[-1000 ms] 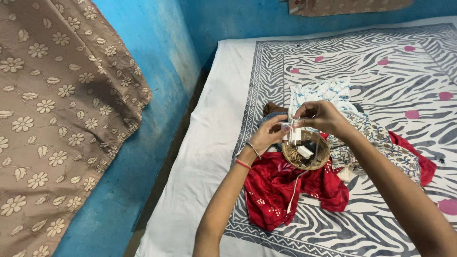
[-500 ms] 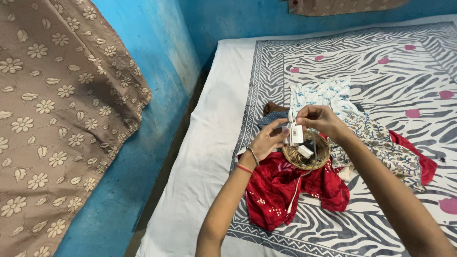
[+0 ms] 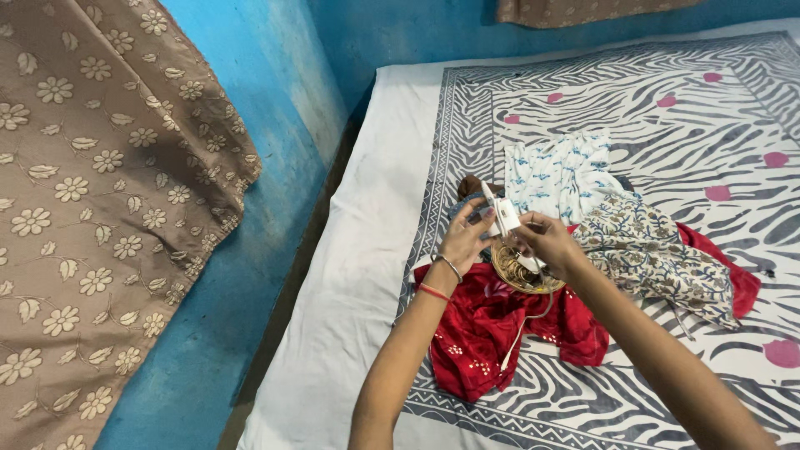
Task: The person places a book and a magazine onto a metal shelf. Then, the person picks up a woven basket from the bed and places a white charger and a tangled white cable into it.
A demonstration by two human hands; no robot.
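My left hand (image 3: pixel 463 239) holds a small white charger (image 3: pixel 502 215) above a round woven basket (image 3: pixel 510 273) that sits on a red cloth (image 3: pixel 483 329). My right hand (image 3: pixel 547 241) is just right of the charger, over the basket, its fingers pinched on the charger's white cable (image 3: pixel 518 333), which hangs down across the red cloth. The basket holds other small items, partly hidden by my right hand.
A bed with a zebra-patterned sheet (image 3: pixel 633 100) carries a white-and-blue printed garment (image 3: pixel 558 175), a floral cloth (image 3: pixel 642 246) and more red fabric (image 3: pixel 725 271). A brown flowered curtain (image 3: pixel 92 192) hangs at left against the blue wall (image 3: pixel 275 75).
Both hands have dropped a little toward the basket. The charger has tilted and shifted left in my left hand, and my right hand has slid down along the cable.
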